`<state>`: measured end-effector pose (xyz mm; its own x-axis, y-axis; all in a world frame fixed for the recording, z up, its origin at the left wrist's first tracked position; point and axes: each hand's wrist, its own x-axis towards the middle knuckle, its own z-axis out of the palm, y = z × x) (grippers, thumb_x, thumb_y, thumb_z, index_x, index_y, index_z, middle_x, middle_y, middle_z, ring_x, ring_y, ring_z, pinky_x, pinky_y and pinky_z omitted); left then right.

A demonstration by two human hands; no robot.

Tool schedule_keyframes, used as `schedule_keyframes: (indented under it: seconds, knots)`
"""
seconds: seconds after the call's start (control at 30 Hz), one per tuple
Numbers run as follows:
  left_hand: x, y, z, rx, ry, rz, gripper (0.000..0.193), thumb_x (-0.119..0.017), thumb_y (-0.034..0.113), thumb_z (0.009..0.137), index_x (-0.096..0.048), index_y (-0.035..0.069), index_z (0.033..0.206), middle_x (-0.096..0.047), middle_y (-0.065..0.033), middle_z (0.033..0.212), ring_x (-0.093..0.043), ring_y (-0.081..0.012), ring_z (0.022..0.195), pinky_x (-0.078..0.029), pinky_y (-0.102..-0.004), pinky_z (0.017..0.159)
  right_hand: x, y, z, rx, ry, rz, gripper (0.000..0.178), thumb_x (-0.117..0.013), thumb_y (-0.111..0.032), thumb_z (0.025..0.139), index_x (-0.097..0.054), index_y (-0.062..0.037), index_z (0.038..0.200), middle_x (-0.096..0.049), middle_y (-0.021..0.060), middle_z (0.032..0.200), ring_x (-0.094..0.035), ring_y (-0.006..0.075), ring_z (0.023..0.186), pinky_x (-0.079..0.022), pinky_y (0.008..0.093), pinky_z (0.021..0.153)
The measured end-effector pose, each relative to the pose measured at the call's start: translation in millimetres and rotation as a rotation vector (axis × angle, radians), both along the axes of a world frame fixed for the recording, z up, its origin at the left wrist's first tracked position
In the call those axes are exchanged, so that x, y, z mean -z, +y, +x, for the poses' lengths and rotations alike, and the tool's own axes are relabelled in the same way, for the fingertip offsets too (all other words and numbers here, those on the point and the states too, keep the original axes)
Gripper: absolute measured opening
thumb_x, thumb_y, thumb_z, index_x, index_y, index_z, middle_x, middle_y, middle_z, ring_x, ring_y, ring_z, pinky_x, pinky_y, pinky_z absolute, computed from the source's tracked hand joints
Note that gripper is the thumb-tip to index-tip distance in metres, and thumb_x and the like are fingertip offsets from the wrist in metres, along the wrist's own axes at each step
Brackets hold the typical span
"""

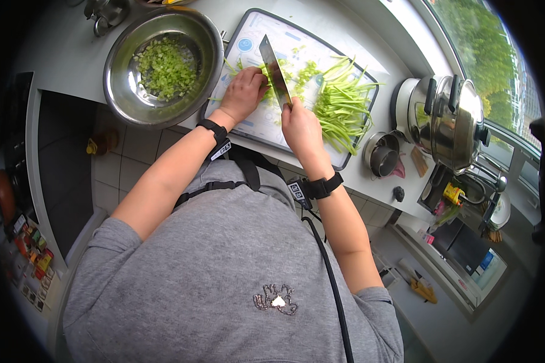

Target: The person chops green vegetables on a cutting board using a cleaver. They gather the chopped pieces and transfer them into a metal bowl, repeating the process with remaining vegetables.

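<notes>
In my right hand (301,124) is the handle of a kitchen knife (275,69), its broad blade pointing away from me over the cutting board (272,136). Just left of the blade, the curled fingers of my left hand (245,92) press on thin green stalks, whose ends (230,66) stick out past the hand. Small chopped green pieces (309,71) lie right of the blade. A heap of long, thin, pale-green stalks (343,103) covers the board's right side. The stalks under my left fingers are mostly hidden.
A steel bowl (116,78) holding chopped green pieces (166,68) stands left of the board. On the right are small metal bowls (383,158), a large steel steamer pot (460,124) by the window, and a sink area with a faucet (493,184).
</notes>
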<state>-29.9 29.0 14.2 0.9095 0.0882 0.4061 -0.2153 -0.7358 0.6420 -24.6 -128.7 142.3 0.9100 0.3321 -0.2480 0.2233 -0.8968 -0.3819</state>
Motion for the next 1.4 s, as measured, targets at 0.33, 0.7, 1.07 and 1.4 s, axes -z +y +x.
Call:
schedule_keyframes:
  seconds: [0.33,0.7,1.07,1.4]
  knots:
    - [-3.4,2.6,1.2,0.007,-0.006,-0.079,0.023,-0.071,0.013,0.086,-0.063,0.006,0.106,-0.062,-0.0109,0.111,-0.060,-0.0338,0.104,-0.051,-0.0438,0.089,13.6,15.2,-10.7,-0.067,-0.116,-0.058,0.017,-0.056,-0.012,0.093,-0.054,0.0030,0.101,-0.064,0.0195,0.063,-0.066,0.0398,0.058,-0.053,0.0503,0.055]
    - [-8.2,1.8,2.9,0.013,0.032,0.014,0.026,-0.068,0.000,0.078,-0.060,0.005,0.102,-0.060,-0.0143,0.112,-0.056,-0.0388,0.107,-0.047,-0.0474,0.092,4.5,0.8,-28.8,0.073,-0.013,0.156,0.019,-0.060,-0.020,0.097,-0.053,-0.0028,0.099,-0.066,0.0198,0.074,-0.066,0.0401,0.063,-0.053,0.0486,0.054]
    - [-11.9,2.1,6.4,0.040,0.044,0.003,0.019,-0.071,0.003,0.082,-0.061,0.005,0.098,-0.060,-0.0130,0.107,-0.056,-0.0369,0.099,-0.046,-0.0452,0.087,27.4,3.2,-1.7,0.131,0.186,0.177,0.022,-0.052,-0.025,0.103,-0.049,-0.0041,0.099,-0.064,0.0228,0.066,-0.064,0.0460,0.064,-0.050,0.0552,0.057]
    - [-14.7,0.9,5.1,0.011,0.035,-0.024,0.018,-0.069,0.001,0.080,-0.060,0.005,0.096,-0.061,-0.0133,0.107,-0.056,-0.0367,0.102,-0.046,-0.0450,0.090,2.6,-6.8,-12.8,0.043,0.041,0.129,0.014,-0.056,-0.019,0.099,-0.052,-0.0054,0.099,-0.064,0.0186,0.063,-0.066,0.0398,0.059,-0.053,0.0493,0.054]
